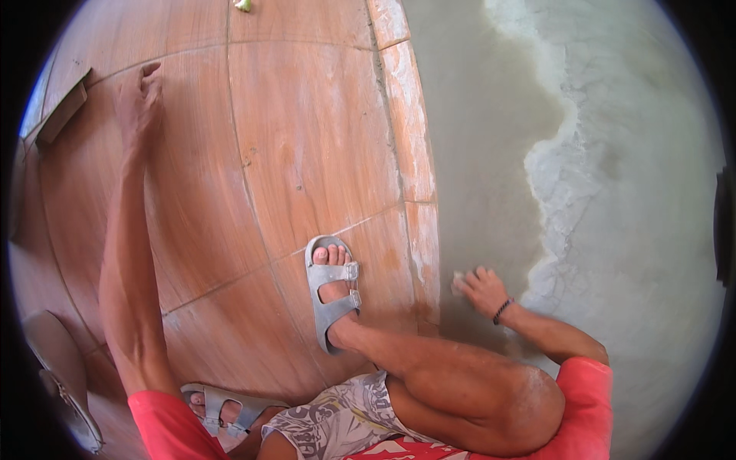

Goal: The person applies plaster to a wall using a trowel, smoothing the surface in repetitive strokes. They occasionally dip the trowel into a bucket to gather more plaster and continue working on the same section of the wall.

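My left hand [142, 107] is at the far left, low over the wood-look tiles [307, 115], with its arm stretched forward. Its fingers are curled in, and whatever they may hold is hidden. On the right, my right hand [483, 291], with a dark beaded bracelet [503, 310] at the wrist, rests by the smooth grey mortar surface [487, 153] near the tile edge. Its fingers are bent and close together. Something pale shows at the fingertips, too small to name. A whitish, uneven band [563, 169] runs along the mortar to the right of this hand.
A narrow strip of edge tiles [410, 123] borders the mortar. Left of my left hand lies a long straight-edged piece [65, 107]. My sandaled foot [330, 284] stands mid-floor. A loose grey sandal [61, 376] is at lower left, and a dark object [723, 226] at the right rim.
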The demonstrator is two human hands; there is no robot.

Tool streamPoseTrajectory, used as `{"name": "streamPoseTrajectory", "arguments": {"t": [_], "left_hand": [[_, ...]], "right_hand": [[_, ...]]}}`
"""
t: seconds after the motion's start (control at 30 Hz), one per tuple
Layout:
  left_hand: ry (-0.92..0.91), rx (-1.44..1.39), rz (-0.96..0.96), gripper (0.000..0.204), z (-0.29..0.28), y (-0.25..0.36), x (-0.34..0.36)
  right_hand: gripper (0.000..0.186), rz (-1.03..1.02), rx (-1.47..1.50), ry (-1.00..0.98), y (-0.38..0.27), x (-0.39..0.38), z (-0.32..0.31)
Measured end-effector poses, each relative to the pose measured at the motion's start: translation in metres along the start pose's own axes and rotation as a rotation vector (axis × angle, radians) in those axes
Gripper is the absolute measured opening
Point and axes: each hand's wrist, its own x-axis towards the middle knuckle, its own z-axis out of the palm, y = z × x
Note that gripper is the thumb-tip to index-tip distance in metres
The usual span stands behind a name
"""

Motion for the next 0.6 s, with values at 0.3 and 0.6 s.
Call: {"name": "streamPoseTrajectory", "arguments": {"t": [0.3,0.6], "left_hand": [[-0.743,-1.054,-0.19,0.02,-0.008,0.164,-0.188],[-1.355,-1.414,-0.203,0.055,-0.007,0.21,-0.253]], "right_hand": [[0.042,0.366,1.362,0.21,-0.027,0.071,-0.081],[0.047,-0.026,2.973,0.082,-0.066,0.119,-0.095]]}}
